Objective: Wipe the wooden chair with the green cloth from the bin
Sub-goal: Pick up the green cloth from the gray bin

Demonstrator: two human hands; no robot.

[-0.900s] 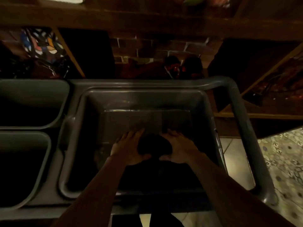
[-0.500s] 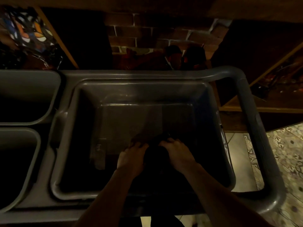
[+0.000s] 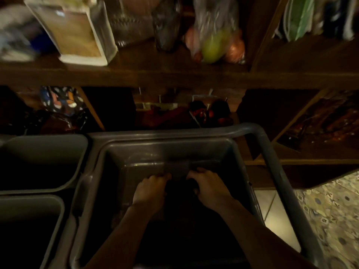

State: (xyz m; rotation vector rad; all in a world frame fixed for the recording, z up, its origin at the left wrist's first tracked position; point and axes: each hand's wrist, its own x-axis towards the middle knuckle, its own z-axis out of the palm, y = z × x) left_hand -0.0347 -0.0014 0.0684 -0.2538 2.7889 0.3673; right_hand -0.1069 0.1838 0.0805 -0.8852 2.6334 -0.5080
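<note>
Head view gives us three grey bins; inside the large bin point(image 3: 233, 152) our left hand point(image 3: 150, 193) and right hand point(image 3: 208, 188) curl closed on one dark cloth point(image 3: 179, 188), its colour lost in shadow, lower part hidden.

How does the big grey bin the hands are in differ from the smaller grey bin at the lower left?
The big grey bin looks wider than the smaller grey bin. The big bin has both hands inside it, the left hand and right hand closed on a dark bundle; the smaller bin shows only a dark interior. Both are grey with rounded rims.
</note>
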